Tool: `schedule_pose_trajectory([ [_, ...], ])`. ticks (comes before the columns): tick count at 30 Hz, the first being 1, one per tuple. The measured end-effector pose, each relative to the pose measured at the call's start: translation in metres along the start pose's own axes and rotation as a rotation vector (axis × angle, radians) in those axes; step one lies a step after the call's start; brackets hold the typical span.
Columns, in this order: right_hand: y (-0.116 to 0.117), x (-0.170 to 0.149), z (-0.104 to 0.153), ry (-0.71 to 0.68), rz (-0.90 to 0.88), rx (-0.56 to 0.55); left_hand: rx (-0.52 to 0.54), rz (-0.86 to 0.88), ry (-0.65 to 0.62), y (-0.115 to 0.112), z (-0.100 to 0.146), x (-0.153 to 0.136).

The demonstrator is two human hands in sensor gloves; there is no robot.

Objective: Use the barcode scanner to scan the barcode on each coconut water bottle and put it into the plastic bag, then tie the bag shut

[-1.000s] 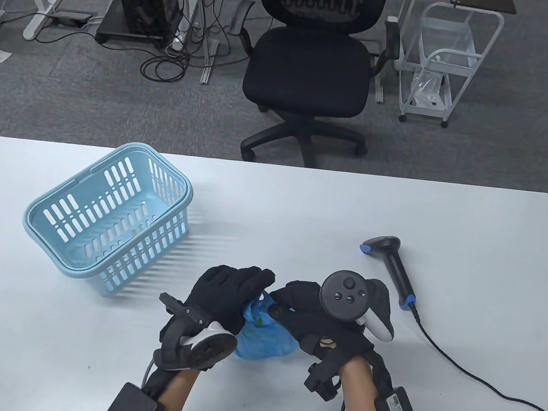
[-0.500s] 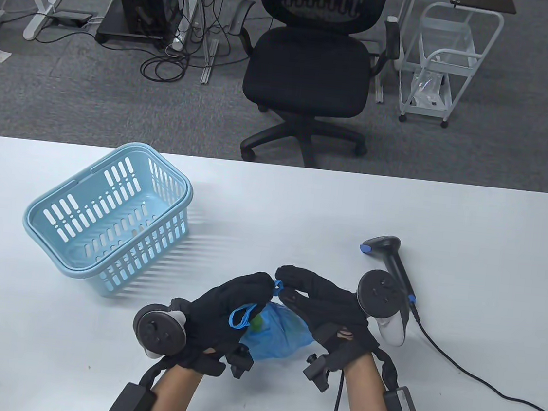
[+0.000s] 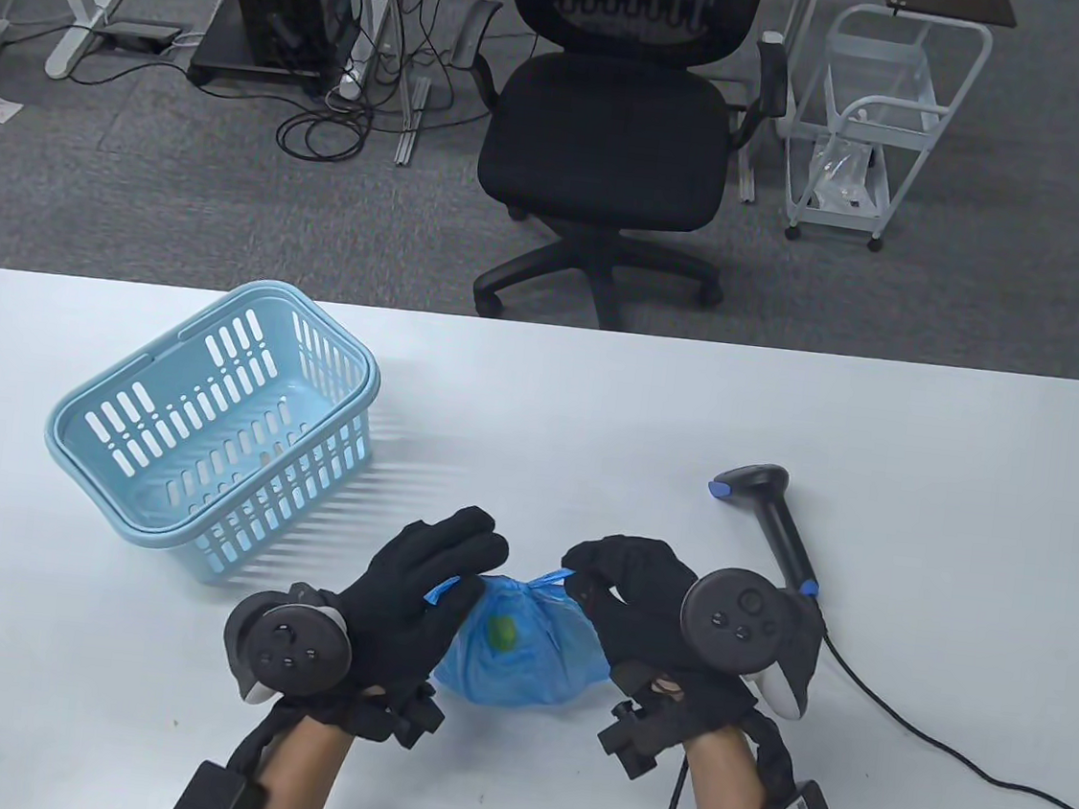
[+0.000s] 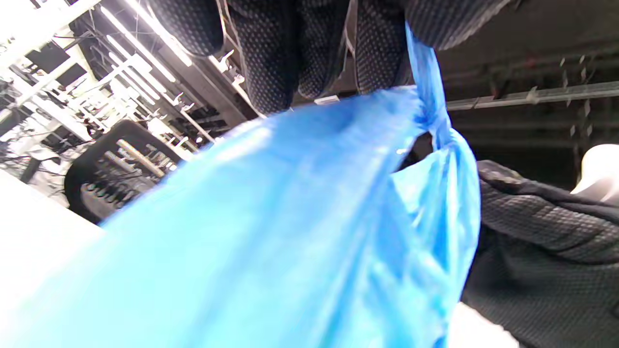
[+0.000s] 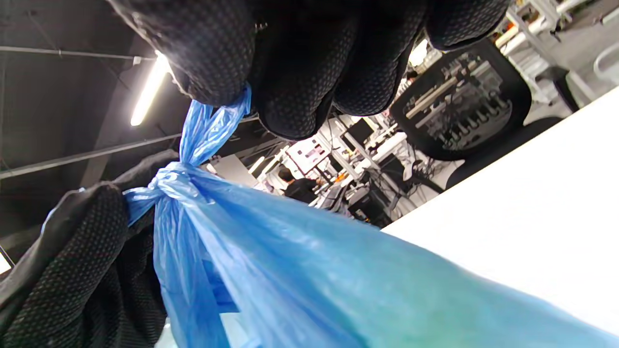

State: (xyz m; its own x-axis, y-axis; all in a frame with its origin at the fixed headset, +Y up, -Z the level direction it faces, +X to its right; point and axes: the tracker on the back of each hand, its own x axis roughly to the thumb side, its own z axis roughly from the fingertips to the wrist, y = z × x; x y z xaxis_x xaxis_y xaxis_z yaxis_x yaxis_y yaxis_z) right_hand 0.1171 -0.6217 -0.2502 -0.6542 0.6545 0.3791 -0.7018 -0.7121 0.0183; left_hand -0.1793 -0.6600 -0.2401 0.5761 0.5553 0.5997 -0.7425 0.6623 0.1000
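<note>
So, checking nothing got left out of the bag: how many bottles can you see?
1, seen only as a green patch through the blue bag between the hands. The bag may hide others; none shows in the basket or on the table.

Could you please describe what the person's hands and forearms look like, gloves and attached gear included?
Both the left hand and right hand wear black knit gloves with a fine dotted texture. A round dark tracker with buttons and a white-grey underside sits on each hand's back. Black brackets sit at the wrists, black boxes are strapped to the bare forearms, and black cables link them. The right box bears a label.
</note>
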Motion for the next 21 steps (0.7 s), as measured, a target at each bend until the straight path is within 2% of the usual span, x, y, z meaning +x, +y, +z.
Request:
schedule_pose_trajectory([
  [5,-0.003,-0.015,0.01,0.038,0.008,0.002,-0.014,-0.038,0.052,0.008,0.01,-0.006],
  [7,-0.002,-0.026,0.015,0.067,0.008,0.007,-0.05,-0.041,0.088,0.01,0.013,-0.011],
  [10,0.0,-0.038,0.019,0.104,-0.012,0.016,-0.105,-0.018,0.134,0.011,0.018,-0.018],
  [21,0.005,-0.081,0.031,0.234,-0.063,0.073,-0.195,0.077,0.265,0.007,0.044,-0.056],
])
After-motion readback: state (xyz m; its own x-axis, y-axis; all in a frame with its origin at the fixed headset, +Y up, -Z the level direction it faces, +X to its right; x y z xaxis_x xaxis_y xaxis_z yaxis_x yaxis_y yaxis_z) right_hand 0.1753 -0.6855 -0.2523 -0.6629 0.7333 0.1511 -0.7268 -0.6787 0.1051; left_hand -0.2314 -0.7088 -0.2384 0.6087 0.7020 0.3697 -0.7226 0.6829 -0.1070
